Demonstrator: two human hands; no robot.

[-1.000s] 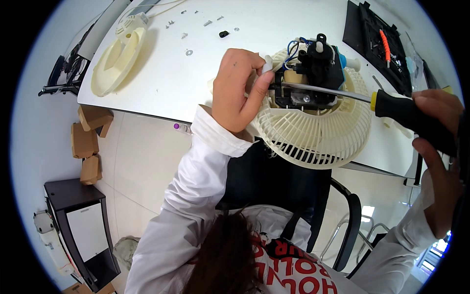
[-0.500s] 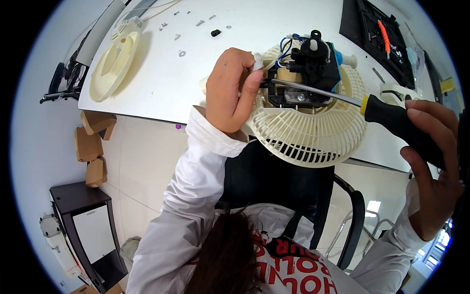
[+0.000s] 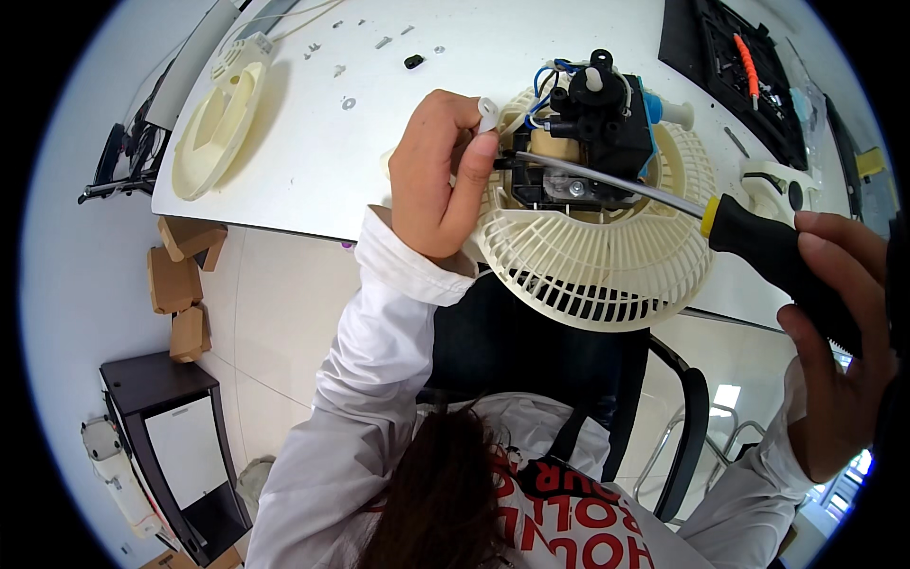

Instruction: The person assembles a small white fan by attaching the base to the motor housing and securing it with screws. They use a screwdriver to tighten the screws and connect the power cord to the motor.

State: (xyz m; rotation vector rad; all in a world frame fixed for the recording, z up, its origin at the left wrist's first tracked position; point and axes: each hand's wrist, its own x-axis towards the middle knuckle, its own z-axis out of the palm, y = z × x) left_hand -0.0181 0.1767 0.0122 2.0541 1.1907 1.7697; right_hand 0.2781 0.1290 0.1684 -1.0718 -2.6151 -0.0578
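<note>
Head view: a black motor assembly (image 3: 607, 128) sits on a cream fan grille (image 3: 595, 270), which overhangs the near edge of the white table (image 3: 313, 175).
Left hand (image 3: 438, 180): thumb and forefinger pinched on a white plastic piece (image 3: 487, 114).
Right hand (image 3: 839, 294): fingers closed round the black handle of the screwdriver (image 3: 709, 217), its shaft crossing the motor housing.

A black-handled screwdriver (image 3: 749, 232) shows a yellow collar (image 3: 709, 217) and silver shaft (image 3: 616, 178) against a cream, radially slatted fan grille (image 3: 597, 270); blue and white wires (image 3: 537, 83) edge a black motor housing (image 3: 618, 142); red lettering (image 3: 607, 517) marks a white shirt (image 3: 545, 427); an orange tool (image 3: 746, 68) brightens a black case (image 3: 684, 43).
</note>
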